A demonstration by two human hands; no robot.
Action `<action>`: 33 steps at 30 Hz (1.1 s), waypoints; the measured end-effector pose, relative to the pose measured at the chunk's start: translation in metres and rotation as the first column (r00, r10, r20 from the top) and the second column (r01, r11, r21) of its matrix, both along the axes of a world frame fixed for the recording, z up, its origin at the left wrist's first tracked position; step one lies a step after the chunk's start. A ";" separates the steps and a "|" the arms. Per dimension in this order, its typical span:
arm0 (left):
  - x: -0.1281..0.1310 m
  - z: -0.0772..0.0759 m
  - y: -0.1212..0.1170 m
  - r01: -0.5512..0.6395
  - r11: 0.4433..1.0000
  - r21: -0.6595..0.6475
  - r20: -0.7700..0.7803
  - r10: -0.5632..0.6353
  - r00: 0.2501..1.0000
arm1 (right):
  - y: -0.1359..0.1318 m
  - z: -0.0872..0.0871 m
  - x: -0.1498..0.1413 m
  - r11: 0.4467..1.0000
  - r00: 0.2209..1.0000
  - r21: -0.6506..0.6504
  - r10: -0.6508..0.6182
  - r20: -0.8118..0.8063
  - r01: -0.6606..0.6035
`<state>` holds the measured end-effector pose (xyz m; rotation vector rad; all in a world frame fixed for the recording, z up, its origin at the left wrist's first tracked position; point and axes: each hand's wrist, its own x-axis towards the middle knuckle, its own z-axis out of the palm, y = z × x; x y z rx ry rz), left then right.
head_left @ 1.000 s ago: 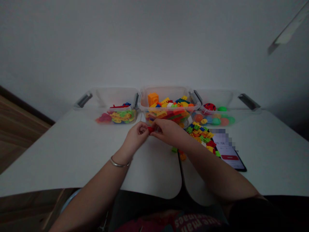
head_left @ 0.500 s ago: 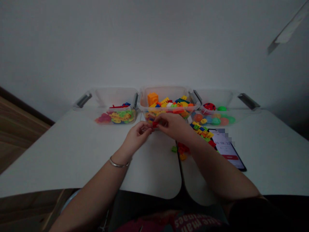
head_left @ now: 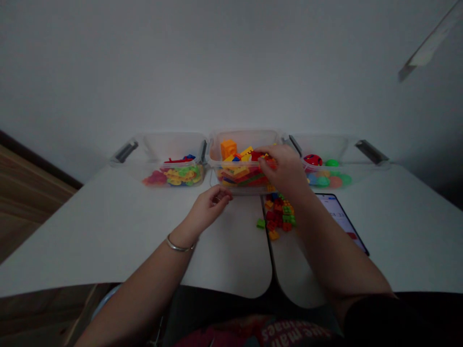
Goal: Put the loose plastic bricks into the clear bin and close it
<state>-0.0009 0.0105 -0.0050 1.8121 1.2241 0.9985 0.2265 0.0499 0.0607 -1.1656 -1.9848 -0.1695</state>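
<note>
My right hand (head_left: 284, 166) reaches over the middle clear plastic bin (head_left: 246, 142), its fingertips pinching a red plastic brick (head_left: 258, 155) above the heap of colourful bricks. My left hand (head_left: 211, 207) rests just in front of that bin, fingers loosely curled, with nothing visible in it. A large orange brick (head_left: 228, 149) stands at the bin's back left. On the table in front of the bin lies a loose heap of red, green and orange bricks (head_left: 278, 214), partly hidden by my right forearm.
A clear bin of colourful plastic shapes (head_left: 173, 171) stands to the left, and another of balls and discs (head_left: 323, 173) to the right. A phone (head_left: 340, 219) lies on the white table (head_left: 108, 231) at right, beside a seam between two table sections.
My right hand has left my left hand and moved forward and right, over the middle bin. The loose bricks on the table now lie further left, in a tighter heap.
</note>
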 end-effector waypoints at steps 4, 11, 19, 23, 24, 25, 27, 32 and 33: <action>0.001 0.000 0.000 -0.001 1.000 0.007 -0.011 0.001 1.000 | 0.002 -0.002 0.000 1.000 1.000 -0.018 0.002 -0.022 -0.003; 0.002 0.000 0.000 -0.012 1.000 0.007 -0.029 0.012 0.999 | 0.001 -0.003 -0.003 0.999 0.997 -0.039 -0.004 -0.071 0.001; 0.001 -0.001 0.002 0.008 0.999 0.034 -0.080 -0.005 0.997 | -0.002 -0.002 -0.006 0.994 0.989 -0.053 -0.084 0.122 0.091; 0.002 -0.001 0.001 0.161 0.977 0.138 -0.233 -0.126 0.964 | -0.001 -0.002 -0.005 0.994 0.991 -0.062 -0.085 0.100 0.092; 0.003 0.000 -0.001 0.233 0.957 0.173 -0.284 -0.178 0.942 | -0.001 -0.002 -0.004 0.993 0.992 -0.067 -0.091 0.092 0.097; 0.006 0.000 -0.002 0.314 0.927 0.207 -0.334 -0.235 0.913 | -0.001 -0.002 -0.004 0.993 0.993 -0.073 -0.090 0.080 0.096; 0.013 -0.001 -0.007 0.477 0.840 0.257 -0.426 -0.345 0.836 | -0.001 -0.002 -0.003 0.993 0.997 -0.090 -0.067 0.047 0.071; 0.035 -0.008 -0.020 0.680 0.666 0.308 -0.611 -0.409 0.678 | -0.001 0.001 -0.001 0.992 1.000 -0.125 0.007 -0.027 -0.010; 0.038 -0.010 -0.022 0.693 0.651 0.310 -0.637 -0.399 0.660 | -0.001 0.002 0.000 0.991 0.999 -0.130 0.013 -0.035 -0.017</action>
